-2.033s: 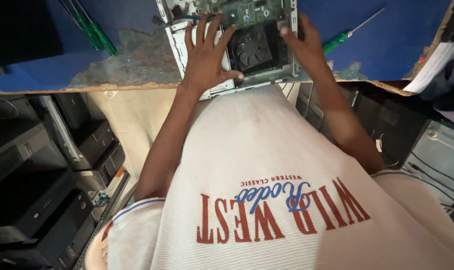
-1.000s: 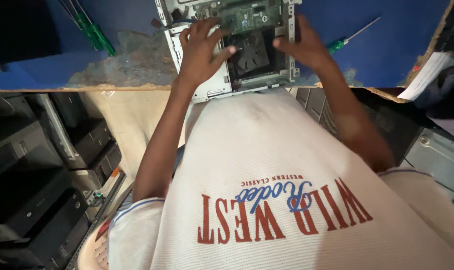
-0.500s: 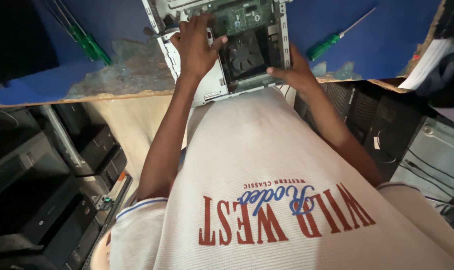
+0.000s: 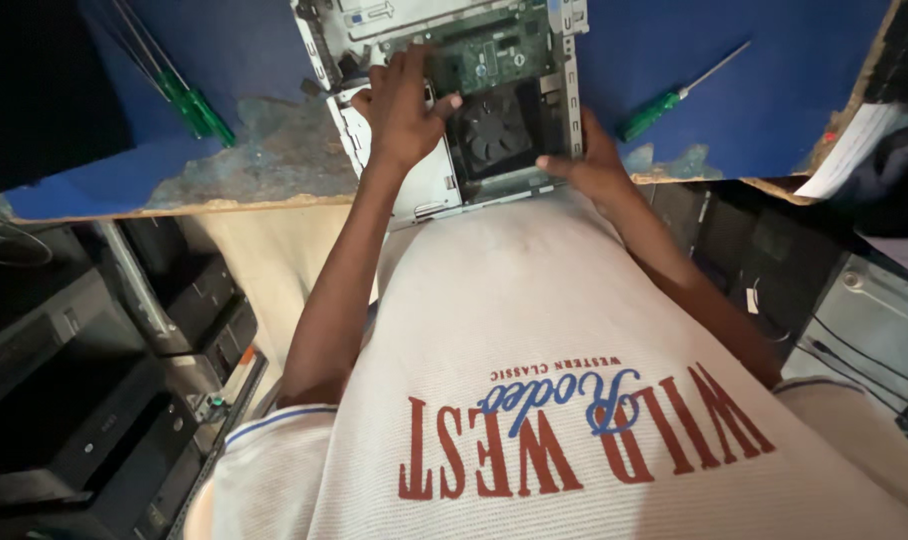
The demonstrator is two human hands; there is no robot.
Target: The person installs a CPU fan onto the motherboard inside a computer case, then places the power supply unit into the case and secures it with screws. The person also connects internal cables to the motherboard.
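Observation:
An opened small desktop computer case (image 4: pixel 414 185) lies on a worn blue table, near its front edge. Inside it show a green circuit board (image 4: pixel 494 50) and a black cooling fan (image 4: pixel 496 128). My left hand (image 4: pixel 402 105) lies flat on the case's left part, fingers spread toward the circuit board, thumb next to the fan. My right hand (image 4: pixel 592 165) grips the case's near right corner, thumb on the front rim below the fan.
A green-handled screwdriver (image 4: pixel 664 100) lies on the blue table (image 4: pixel 734 90) right of the case; two more green-handled screwdrivers (image 4: pixel 189 100) lie at the left. White papers (image 4: pixel 849 150) sit at the right edge. Black computer cases (image 4: pixel 84 390) are stacked on the floor at left.
My right hand has slid from the fan area down to the case's near right corner. My left hand stays on the left part. The view has tilted slightly.

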